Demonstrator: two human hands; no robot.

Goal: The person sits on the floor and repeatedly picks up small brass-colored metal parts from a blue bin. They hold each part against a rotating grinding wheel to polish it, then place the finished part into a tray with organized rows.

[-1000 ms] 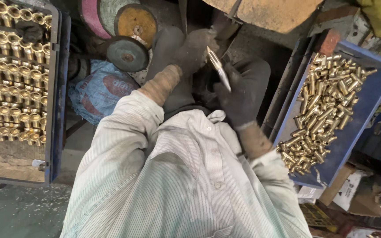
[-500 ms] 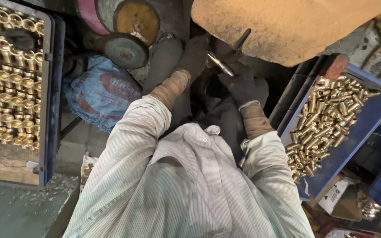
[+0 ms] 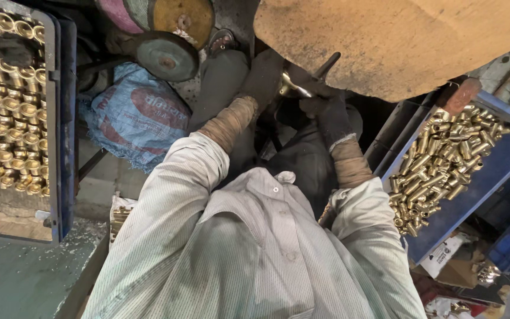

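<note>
Both gloved hands, left hand (image 3: 264, 77) and right hand (image 3: 326, 112), close around 1 shiny brass piece (image 3: 290, 88), pressing it up under the big tan buffing wheel (image 3: 396, 41). The 2 blue trays of brass parts, left tray (image 3: 60, 118) and right tray (image 3: 491, 159), flank the person (handy for reaching).

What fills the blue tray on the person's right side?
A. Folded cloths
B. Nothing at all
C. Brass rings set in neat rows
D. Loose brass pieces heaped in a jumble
D: the blue tray on the right holds brass pieces lying at all angles in a heap, while the tray on the left holds brass fittings lined up in rows.
</note>
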